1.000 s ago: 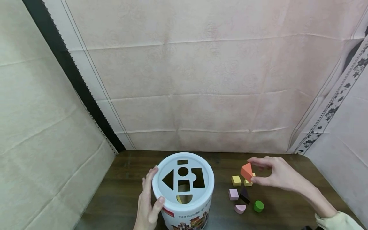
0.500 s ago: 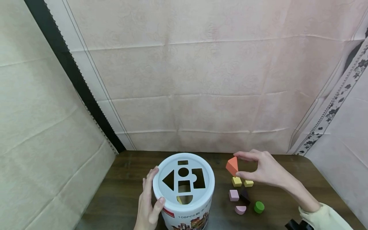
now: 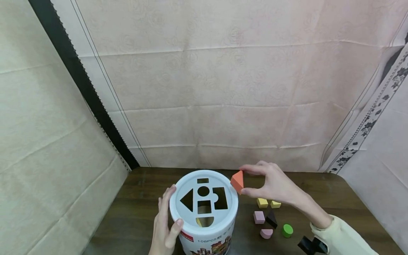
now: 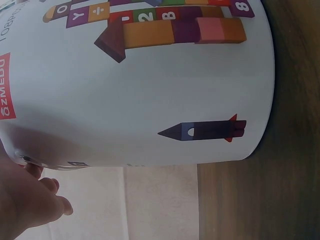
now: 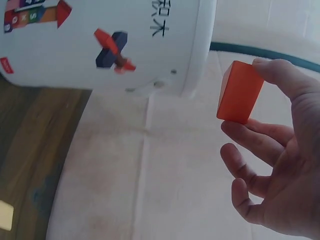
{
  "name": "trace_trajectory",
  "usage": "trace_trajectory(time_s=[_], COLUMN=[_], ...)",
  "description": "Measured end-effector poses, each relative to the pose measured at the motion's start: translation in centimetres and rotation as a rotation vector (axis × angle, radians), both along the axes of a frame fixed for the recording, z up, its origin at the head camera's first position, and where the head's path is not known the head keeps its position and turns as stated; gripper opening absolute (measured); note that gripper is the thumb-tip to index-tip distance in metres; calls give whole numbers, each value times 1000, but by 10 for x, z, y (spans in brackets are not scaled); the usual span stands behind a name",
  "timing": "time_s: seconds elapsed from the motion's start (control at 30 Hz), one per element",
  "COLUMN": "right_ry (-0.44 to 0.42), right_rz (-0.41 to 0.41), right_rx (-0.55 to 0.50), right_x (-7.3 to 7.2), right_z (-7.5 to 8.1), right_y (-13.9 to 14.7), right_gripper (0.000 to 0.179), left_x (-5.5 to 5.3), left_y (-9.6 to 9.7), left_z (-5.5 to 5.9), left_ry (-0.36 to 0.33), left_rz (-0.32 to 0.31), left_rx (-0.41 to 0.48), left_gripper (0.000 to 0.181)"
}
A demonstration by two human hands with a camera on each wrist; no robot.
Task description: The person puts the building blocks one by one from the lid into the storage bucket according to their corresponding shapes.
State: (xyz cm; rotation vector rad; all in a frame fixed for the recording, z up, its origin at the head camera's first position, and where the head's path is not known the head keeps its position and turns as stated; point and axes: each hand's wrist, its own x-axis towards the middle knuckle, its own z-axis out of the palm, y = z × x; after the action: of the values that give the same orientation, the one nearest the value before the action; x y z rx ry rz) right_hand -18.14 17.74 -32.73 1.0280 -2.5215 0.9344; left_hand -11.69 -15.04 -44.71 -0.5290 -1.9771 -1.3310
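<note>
A white bucket (image 3: 207, 241) with printed block pictures stands upright, topped by a pale blue lid (image 3: 220, 221) with shaped holes, including a triangle, a circle and a square. My left hand (image 3: 164, 223) grips the bucket's left side at the lid, thumb in front and fingers behind. Between thumb and fingertips, my right hand (image 3: 274, 182) pinches an orange triangular block (image 3: 237, 181), raised at the lid's right edge in the head view. The right wrist view shows the orange block (image 5: 241, 92) beside the lid's side, its other fingers loosely bent. Something yellow shows through the front hole.
Right of the bucket, several blocks lie on the dark wooden table (image 3: 127, 219): two yellow ones (image 3: 262, 203), a pink block (image 3: 259, 217), a black triangle (image 3: 271, 218), a pink half-round (image 3: 266, 233) and a green cylinder (image 3: 287, 230). Cloth walls (image 3: 223, 88) surround the table.
My right hand has carried the orange triangular block leftward, from above the yellow blocks to the lid's right edge. My left hand and the bucket have stayed in place.
</note>
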Motion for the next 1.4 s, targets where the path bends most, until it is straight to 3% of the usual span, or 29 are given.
trace_trajectory(time_s=[0.4, 0.63, 0.73, 1.4], right_ry=[-17, 29, 45, 4], right_rz=[87, 159, 164, 188], right_rx=[5, 16, 35, 117], right_x=[0, -2, -4, -5], right_z=[3, 2, 3, -10], right_y=[-45, -74, -85, -119], right_gripper=[55, 52, 53, 51], left_x=[0, 2, 3, 3], left_y=[0, 1, 1, 1], left_z=[0, 1, 2, 3], left_ry=[-9, -135, -146, -104], left_rz=[-4, 10, 8, 4], left_rx=[7, 18, 23, 3], left_gripper=[69, 71, 70, 70])
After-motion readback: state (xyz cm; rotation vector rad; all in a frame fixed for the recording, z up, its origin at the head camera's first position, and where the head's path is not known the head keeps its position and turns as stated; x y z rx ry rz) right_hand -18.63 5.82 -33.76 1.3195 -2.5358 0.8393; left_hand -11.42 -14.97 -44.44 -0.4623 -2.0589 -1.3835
